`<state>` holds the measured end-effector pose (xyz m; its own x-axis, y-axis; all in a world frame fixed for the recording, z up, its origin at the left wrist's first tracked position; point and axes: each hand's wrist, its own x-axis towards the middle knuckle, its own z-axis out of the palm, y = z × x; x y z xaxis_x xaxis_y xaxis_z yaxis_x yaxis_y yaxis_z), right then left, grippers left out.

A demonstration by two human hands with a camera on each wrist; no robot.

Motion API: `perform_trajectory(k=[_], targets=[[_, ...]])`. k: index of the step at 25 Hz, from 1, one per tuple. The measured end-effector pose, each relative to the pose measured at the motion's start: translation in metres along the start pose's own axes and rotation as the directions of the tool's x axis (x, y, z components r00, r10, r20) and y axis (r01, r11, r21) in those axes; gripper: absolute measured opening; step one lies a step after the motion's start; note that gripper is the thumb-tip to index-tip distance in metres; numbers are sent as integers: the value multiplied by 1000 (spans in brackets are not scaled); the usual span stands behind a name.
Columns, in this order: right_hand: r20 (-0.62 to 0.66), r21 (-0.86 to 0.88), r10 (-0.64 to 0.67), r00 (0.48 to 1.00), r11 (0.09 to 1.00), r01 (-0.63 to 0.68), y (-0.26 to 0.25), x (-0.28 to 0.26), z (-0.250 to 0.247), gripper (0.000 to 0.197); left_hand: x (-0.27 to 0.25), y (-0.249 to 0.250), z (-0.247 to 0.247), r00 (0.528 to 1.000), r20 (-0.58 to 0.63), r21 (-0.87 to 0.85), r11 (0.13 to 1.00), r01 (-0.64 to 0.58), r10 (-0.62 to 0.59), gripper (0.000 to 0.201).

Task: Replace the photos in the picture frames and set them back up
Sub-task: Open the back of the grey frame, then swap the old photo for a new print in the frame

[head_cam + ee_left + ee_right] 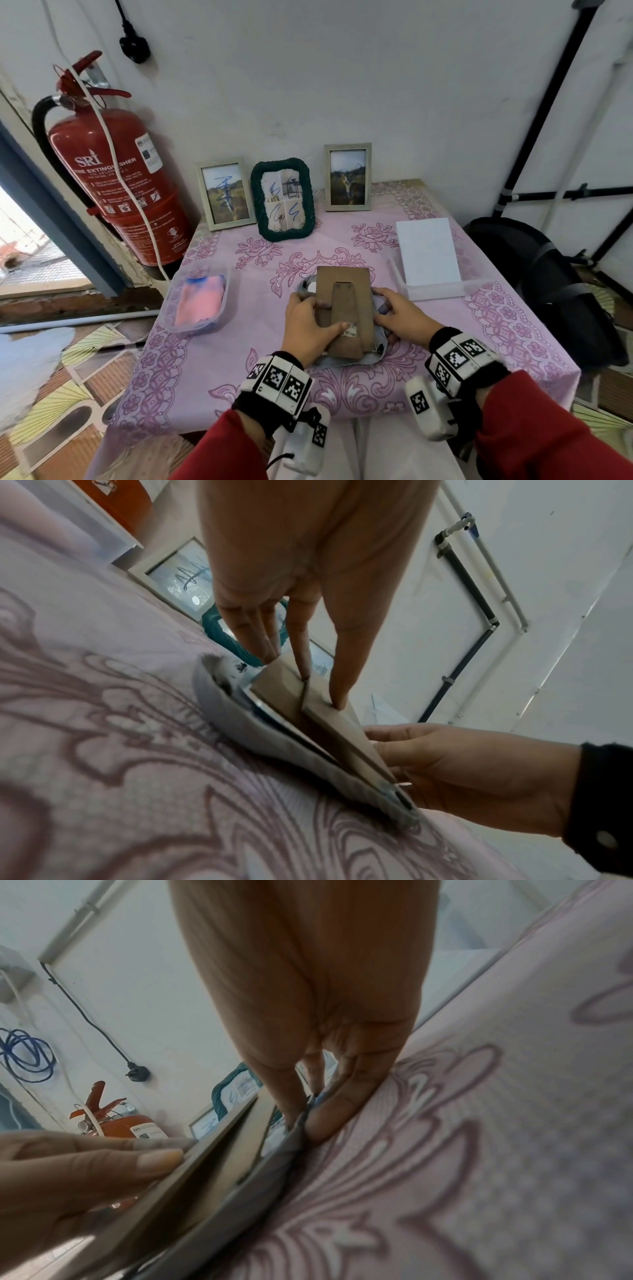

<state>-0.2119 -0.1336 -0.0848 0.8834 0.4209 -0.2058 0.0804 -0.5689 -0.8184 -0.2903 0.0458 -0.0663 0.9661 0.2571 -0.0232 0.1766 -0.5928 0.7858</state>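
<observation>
Nearest the person, both hands are working at a grey frame (380,356) that is lying face down on the pink flowered cloth of the tabletop (212,370). The left hand (308,329) is gripping the brown backing board (356,291), its thumb lying across the board's stand near a small barcode sticker (350,329) and its fingers curling over the left edge; the left wrist view is showing the board lifted at an angle off the frame. The right hand (400,317) is holding the frame's right edge, with the thumb on top and the fingers tucked against the rim where it is meeting the cloth. To the left, a clear plastic tub (219,284) is holding pink and blue sheets (200,301). To the right, a second clear tray (442,290) is holding white sheets (428,253) that are leaning back. Farther off, three frames are standing upright along the wall: a pale frame (226,193), a dark green woven frame (282,198) beside it, and another pale frame (348,176) to the right, well apart from the hands. A red fire extinguisher (116,181) is standing at the tabletop's left rear corner.
</observation>
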Motion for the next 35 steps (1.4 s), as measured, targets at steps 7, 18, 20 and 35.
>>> perform_trajectory(k=[7, 18, 20, 35], targets=[[-11, -29, 3, 1000, 1000, -3, 3, 0, 1, 58, 1, -8, -3, 993, -82, -409, 912, 42, -83, 46], [-22, -144, -111, 994, 984, 107, 3, -2, 3, 34, 6, -39, -22, 989, -87, -488, 871, 59, -117, 45], [-38, -193, -75, 996, 979, 66, 2, -5, 5, 36, 6, -42, -24, 988, -91, -502, 863, 59, -121, 44], [-22, -158, -61, 998, 986, 57, -1, -9, 5, 40, -7, -95, -68, 937, -203, -571, 811, 123, -285, 39]])
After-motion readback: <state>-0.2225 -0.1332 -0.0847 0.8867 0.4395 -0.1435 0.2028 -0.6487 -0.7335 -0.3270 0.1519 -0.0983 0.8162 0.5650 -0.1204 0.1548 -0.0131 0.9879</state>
